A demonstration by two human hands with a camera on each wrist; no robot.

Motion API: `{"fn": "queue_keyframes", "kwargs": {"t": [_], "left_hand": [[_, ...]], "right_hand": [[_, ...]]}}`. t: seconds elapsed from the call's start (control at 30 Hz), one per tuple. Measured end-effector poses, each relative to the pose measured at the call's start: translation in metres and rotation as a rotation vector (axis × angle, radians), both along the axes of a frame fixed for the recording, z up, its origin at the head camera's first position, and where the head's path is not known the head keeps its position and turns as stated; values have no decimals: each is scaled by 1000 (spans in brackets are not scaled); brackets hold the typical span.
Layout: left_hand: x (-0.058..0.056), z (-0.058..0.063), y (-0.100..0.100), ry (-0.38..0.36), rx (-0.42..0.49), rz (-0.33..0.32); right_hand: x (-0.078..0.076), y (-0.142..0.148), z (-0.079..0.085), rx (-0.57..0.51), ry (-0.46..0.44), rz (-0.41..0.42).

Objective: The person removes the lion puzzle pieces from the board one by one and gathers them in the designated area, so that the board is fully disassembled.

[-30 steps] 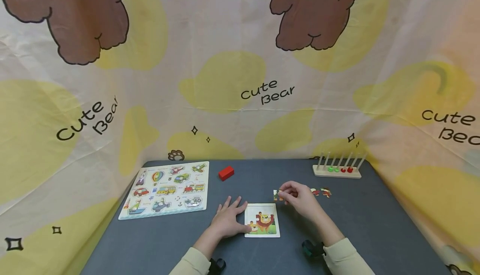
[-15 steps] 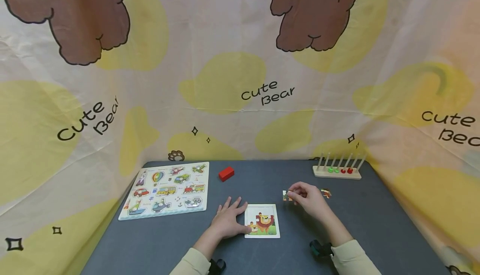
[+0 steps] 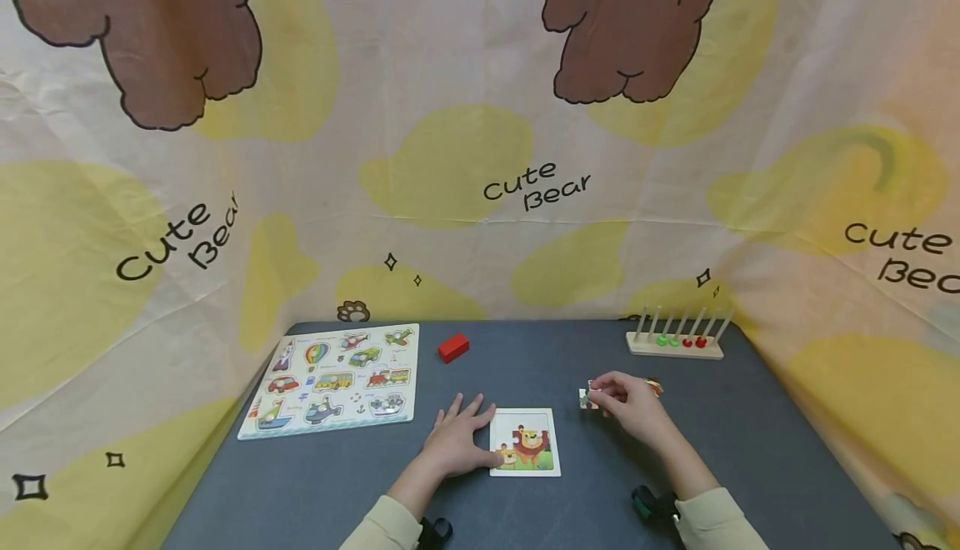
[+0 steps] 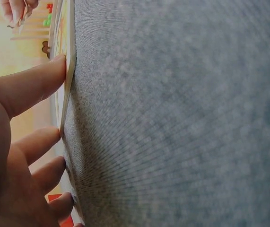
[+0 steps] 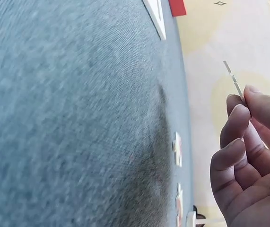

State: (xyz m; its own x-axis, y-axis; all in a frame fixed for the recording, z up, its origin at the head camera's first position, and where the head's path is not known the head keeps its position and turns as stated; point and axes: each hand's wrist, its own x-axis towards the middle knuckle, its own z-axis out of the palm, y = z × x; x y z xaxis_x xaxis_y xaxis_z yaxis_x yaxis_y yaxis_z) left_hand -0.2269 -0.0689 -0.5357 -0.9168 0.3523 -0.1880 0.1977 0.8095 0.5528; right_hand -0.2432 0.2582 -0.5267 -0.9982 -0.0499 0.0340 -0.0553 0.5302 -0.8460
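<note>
- A pale cloth (image 3: pixel 442 167) with yellow patches, brown bears and "Cute Bear" lettering hangs behind a dark grey table (image 3: pixel 480 525).
- Before the person lies a white puzzle frame (image 3: pixel 521 417), flat, with a lion picture (image 3: pixel 531 445) partly filled in and bare white above it.
- The left hand (image 3: pixel 453 442) is at the frame's 9 o'clock, fingers spread wide and gripping nothing; its thumb rests on the frame, its index fingertip at a corner.
- The right hand (image 3: pixel 633 402), at 2 o'clock, pinches a puzzle piece (image 3: pixel 584 399) between thumb and index finger, raised off the table, the other fingers curled.
- Two loose pieces (image 5: pixel 178 150) lie on the table near that hand.
- A red block (image 3: pixel 453 347) sits at the frame's 11 o'clock.
- A vehicle board (image 3: pixel 408 356) lies between 9 and 10 o'clock.
- A peg stand (image 3: pixel 675 352) with green and red beads is farther off at 2 o'clock.
</note>
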Motion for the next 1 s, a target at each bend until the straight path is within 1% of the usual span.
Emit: {"fn": "queue_keyframes", "kwargs": {"t": [0.27, 0.43, 0.63, 0.73, 0.87, 1.0], "left_hand": [[2, 0, 0, 17, 10, 1], [1, 0, 0, 11, 4, 2], [0, -1, 0, 10, 5, 9], [0, -1, 0, 17, 9, 9], [0, -2, 1, 20, 0, 9], [0, -2, 1, 16, -5, 7]], "right_hand": [[3, 11, -6, 43, 27, 16], [4, 15, -9, 70, 1, 17], [2, 18, -11, 102, -65, -27], [2, 19, -13, 120, -82, -37], [2, 18, -14, 157, -75, -43], [1, 15, -13, 221, -28, -32]]}}
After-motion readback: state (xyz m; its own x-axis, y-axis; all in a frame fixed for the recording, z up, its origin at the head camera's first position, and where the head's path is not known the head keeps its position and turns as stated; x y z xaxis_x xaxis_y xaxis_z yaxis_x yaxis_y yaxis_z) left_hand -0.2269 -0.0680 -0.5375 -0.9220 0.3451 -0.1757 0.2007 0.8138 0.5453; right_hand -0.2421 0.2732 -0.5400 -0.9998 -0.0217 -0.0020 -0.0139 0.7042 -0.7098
